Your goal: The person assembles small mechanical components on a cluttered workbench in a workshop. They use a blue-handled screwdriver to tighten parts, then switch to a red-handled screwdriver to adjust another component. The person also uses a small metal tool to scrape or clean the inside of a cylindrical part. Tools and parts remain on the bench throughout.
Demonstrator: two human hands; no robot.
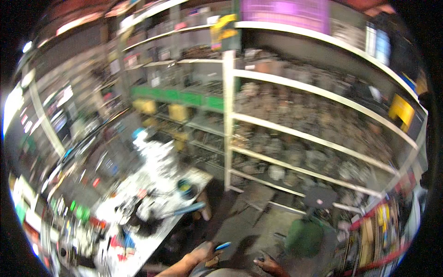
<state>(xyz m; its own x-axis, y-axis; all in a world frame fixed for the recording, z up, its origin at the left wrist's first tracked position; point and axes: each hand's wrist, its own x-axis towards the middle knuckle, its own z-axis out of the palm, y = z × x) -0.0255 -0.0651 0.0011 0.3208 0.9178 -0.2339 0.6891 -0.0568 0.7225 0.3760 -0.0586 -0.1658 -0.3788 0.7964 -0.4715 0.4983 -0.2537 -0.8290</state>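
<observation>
Near the lower edge, my left hand (204, 252) is closed round a short, slim bright-blue object (223, 246); its blue end pokes out past the fingers, and blur hides its exact kind. To the right, and apart from it, my right hand (271, 265) is held low in front of my body. Something small and dark shows by its fingertips, but smearing hides whether the fingers grip it. Both hands are over the floor, beyond the right edge of a cluttered, brightly lit worktable (150, 251).
A blue-handled tool (182, 210) and a dark round container (186, 188) lie toward the worktable's right side. Ahead stands tall shelving (228, 134) packed with metal parts. Green bins (191, 99) line shelves further left. A dark-green rounded object (302, 237) stands on the floor at right.
</observation>
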